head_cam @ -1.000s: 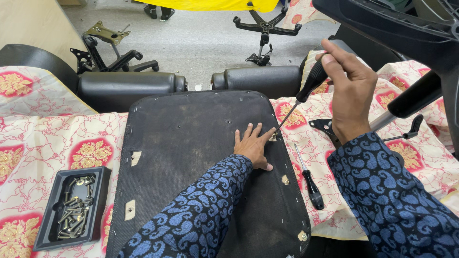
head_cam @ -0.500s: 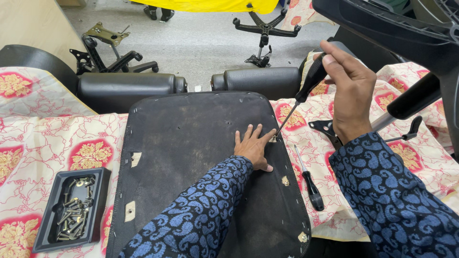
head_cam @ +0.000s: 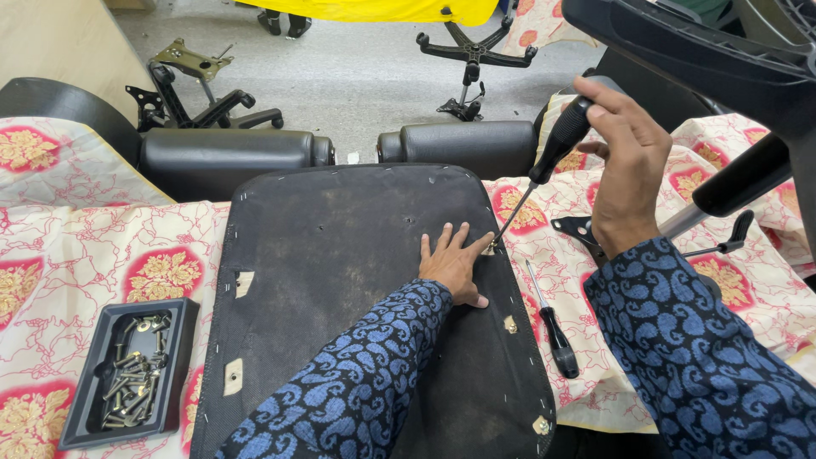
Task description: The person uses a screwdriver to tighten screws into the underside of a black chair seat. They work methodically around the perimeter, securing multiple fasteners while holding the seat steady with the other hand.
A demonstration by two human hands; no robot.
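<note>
A tray of screws (head_cam: 127, 374) sits nearest, then the left hand (head_cam: 455, 263) lies flat and open on the black seat board (head_cam: 340, 280), while the right hand (head_cam: 625, 161) grips a screwdriver (head_cam: 544, 174) whose tip touches the board's edge.

Your right hand (head_cam: 625, 161) has tipped the screwdriver (head_cam: 544, 170) slightly, handle edging left; tip stays at the seat base (head_cam: 340, 272) edge by your left hand (head_cam: 455, 263); otherwise barely any shift.

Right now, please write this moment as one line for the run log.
left hand: flat on seat base | right hand: holds screwdriver, tip at base's right edge | spare screwdriver: on cloth | screw tray: left
</note>
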